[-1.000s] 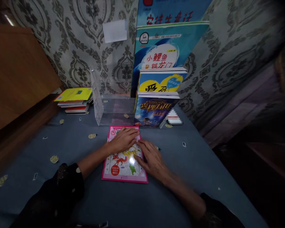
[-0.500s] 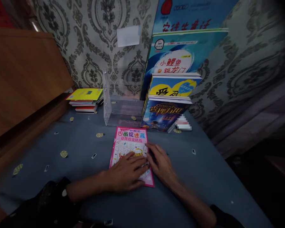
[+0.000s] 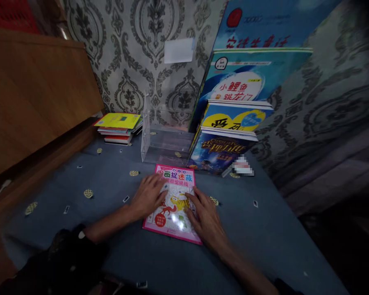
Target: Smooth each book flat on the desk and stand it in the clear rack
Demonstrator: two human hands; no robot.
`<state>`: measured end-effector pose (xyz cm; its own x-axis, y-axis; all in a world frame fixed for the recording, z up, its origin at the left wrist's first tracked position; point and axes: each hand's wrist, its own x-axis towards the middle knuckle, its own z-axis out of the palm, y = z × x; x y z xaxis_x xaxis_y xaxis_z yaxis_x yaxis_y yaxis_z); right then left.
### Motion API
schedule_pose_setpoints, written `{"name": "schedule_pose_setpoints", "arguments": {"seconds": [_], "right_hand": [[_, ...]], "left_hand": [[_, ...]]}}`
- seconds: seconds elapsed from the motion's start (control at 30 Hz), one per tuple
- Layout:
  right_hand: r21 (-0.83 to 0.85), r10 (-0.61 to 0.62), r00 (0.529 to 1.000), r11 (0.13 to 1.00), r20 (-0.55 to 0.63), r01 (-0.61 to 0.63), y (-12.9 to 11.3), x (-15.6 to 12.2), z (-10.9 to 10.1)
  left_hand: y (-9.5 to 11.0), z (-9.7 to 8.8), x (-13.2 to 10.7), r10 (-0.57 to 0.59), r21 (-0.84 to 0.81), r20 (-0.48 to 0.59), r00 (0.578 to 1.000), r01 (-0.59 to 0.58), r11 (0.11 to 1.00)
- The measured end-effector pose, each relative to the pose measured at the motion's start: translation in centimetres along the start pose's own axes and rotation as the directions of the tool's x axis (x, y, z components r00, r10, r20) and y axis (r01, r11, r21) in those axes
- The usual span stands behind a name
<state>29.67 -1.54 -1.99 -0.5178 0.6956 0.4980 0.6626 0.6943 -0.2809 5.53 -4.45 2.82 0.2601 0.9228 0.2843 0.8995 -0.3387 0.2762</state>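
Note:
A thin pink picture book (image 3: pixel 176 196) with a tiger and a fox on its cover lies flat on the blue cloth (image 3: pixel 110 192). My left hand (image 3: pixel 147 196) rests on the book's left edge with its fingers stretched out over the cover. On the right edge lies my right hand (image 3: pixel 204 217), fingers flat and spread. Neither hand grips anything.
Behind the book stands a clear acrylic book stand (image 3: pixel 160 139), and right of it several books lean against the patterned wall (image 3: pixel 230 123). A small stack of books with a yellow cover on top (image 3: pixel 118 127) lies at the back left. A wooden board (image 3: pixel 33 94) borders the left side.
My left hand slid from the book's lower middle up to its left edge. My right hand stayed at the right edge. The camera view shifted so everything sits further right.

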Motion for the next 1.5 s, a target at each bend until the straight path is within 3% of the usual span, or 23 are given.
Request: {"name": "schedule_pose_setpoints", "arguments": {"seconds": [0.07, 0.13, 0.3, 0.43, 0.5, 0.6, 0.73, 0.77, 0.83, 0.97, 1.13, 1.5], "right_hand": [[-0.01, -0.01, 1.0, 1.0, 0.006, 0.01, -0.1, -0.2, 0.2], [-0.018, -0.016, 1.0, 1.0, 0.012, 0.016, -0.1, -0.3, 0.4], [-0.02, -0.016, 1.0, 1.0, -0.005, 0.015, -0.3, -0.4, 0.9], [-0.011, -0.001, 0.999, 1.0, 0.033, 0.002, -0.5, -0.4, 0.9], [-0.016, -0.006, 0.999, 1.0, 0.053, 0.007, -0.5, -0.5, 0.9], [-0.015, -0.009, 0.999, 1.0, 0.051, 0.01, -0.4, -0.5, 0.8], [0.003, -0.011, 0.999, 1.0, 0.036, 0.011, -0.4, -0.5, 0.9], [0.003, -0.013, 0.999, 1.0, 0.035, 0.013, -0.5, -0.5, 0.8], [0.001, -0.019, 0.999, 1.0, 0.034, 0.019, -0.6, -0.5, 0.8], [0.016, -0.054, 0.997, 0.998, 0.055, 0.053, -1.0, -0.3, 0.6], [0.052, -0.054, 0.997, 0.997, 0.053, 0.052, -1.2, -0.3, 0.5], [0.113, -0.038, 0.997, 0.993, 0.073, 0.029, -1.1, -0.3, 0.2]], "left_hand": [[-1.2, 0.4, 0.3, -0.19, 0.049, -0.005, 0.982, 0.19, 0.981], [-1.8, 0.8, 0.4, -0.252, 0.035, 0.023, 0.967, 0.252, 0.967], [-2.0, 1.3, 0.4, -0.22, -0.188, -0.012, 0.975, 0.214, 0.959], [-2.4, 1.3, 0.8, -0.288, -0.497, -0.087, 0.954, 0.209, 0.842], [-2.6, 1.5, 1.1, -0.35, -0.689, -0.1, 0.932, 0.189, 0.7], [-2.8, 1.7, 1.7, -0.485, -0.902, -0.016, 0.874, 0.197, 0.384], [-3.3, 1.4, 2.2, -0.664, -0.973, 0.192, 0.723, 0.23, -0.031], [-3.4, 1.3, 2.3, -0.677, -0.969, 0.233, 0.698, 0.224, -0.102], [-3.4, 1.0, 2.5, -0.662, -0.955, 0.295, 0.689, 0.223, -0.193], [-2.3, 0.9, 2.4, -0.573, -0.925, 0.378, 0.727, 0.267, -0.271], [-1.4, 0.9, 1.9, -0.515, -0.891, 0.435, 0.739, 0.27, -0.364], [-1.3, 0.6, 1.7, -0.507, -0.904, 0.413, 0.756, 0.276, -0.325]]}}
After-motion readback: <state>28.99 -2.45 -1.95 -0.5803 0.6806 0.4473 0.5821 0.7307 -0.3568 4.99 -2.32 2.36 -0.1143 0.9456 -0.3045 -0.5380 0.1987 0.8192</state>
